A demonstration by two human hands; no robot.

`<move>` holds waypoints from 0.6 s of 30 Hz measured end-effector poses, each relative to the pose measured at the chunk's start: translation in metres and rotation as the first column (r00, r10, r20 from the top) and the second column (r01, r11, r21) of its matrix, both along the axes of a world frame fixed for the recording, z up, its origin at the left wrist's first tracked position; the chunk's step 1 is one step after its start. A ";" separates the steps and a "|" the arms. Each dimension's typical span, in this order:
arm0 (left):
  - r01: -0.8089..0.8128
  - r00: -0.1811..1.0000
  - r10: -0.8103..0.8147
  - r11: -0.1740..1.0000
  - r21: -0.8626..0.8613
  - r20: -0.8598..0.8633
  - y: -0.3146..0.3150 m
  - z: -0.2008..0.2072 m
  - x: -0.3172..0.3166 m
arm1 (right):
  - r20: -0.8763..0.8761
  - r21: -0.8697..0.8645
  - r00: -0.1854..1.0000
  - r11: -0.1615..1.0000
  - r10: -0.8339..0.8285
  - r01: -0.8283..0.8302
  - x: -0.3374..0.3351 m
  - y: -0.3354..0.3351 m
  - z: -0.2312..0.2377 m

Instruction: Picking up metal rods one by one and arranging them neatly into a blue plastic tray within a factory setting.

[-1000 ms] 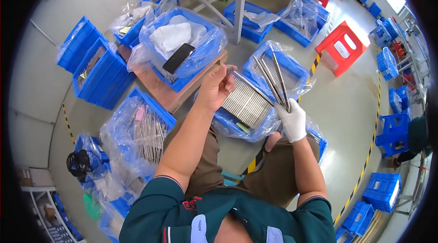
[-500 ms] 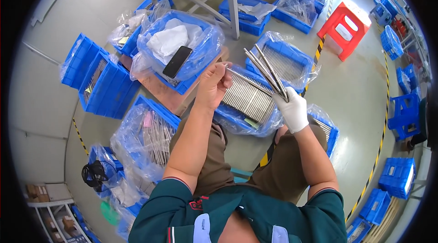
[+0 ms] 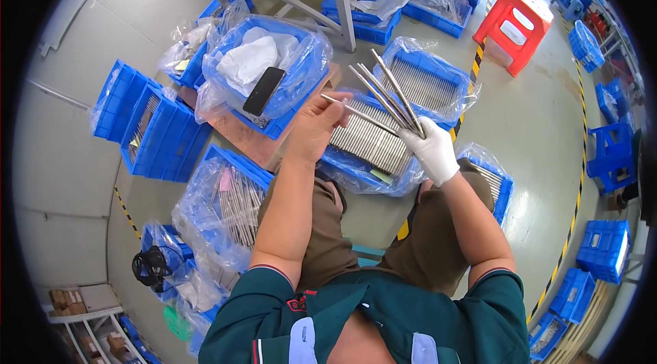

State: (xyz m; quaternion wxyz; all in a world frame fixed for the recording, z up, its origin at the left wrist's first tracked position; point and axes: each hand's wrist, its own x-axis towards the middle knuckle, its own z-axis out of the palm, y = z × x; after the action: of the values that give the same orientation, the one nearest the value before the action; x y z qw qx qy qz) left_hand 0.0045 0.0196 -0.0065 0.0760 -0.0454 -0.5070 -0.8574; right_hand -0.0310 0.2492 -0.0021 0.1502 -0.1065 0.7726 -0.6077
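Note:
Several slim metal rods (image 3: 387,99) fan out from my right hand (image 3: 435,152), which wears a white glove and is closed round their near ends. My bare left hand (image 3: 315,126) pinches one separate metal rod (image 3: 370,120) close to its far-left end. That rod slants down to the right, its other end at the gloved fingers. Below both hands sits a blue crate (image 3: 335,162) lined with clear plastic, where similar rods (image 3: 369,145) lie side by side in a row.
Beyond it, another lined blue crate (image 3: 456,75) holds more rods. At left, a black phone (image 3: 264,91) rests on a bagged blue crate (image 3: 277,130). A crate of loose rods (image 3: 239,206) stands by my left leg. A red stool (image 3: 510,32) stands at far right.
The separate rod has slid leftward through my left fingers, so its end now sticks out past them. The fanned rods have shifted a little left in my right hand.

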 end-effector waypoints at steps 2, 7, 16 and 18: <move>0.004 1.000 -0.004 0.996 -0.095 0.006 0.008 -0.004 0.002 | -0.036 -0.002 0.999 1.000 -0.010 0.010 0.002 -0.004 -0.004; 0.024 1.000 -0.024 0.999 0.036 -0.001 0.021 -0.001 0.002 | -0.186 0.030 0.980 0.997 -0.065 0.072 0.004 -0.008 -0.005; -0.287 0.957 0.289 0.956 0.053 -0.033 -0.006 0.012 -0.001 | -0.098 0.099 0.995 0.995 0.004 0.006 -0.002 0.004 0.002; -0.276 0.958 0.286 0.947 0.164 -0.038 -0.030 0.014 -0.001 | 0.079 0.040 0.996 0.998 0.051 -0.054 -0.001 0.006 0.006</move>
State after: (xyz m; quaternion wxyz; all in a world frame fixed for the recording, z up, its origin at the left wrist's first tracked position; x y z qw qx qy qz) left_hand 0.0040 -0.0102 0.0079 0.2163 0.0072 -0.4367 -0.8732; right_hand -0.0316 0.2556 0.0039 0.1984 -0.0995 0.7756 -0.5910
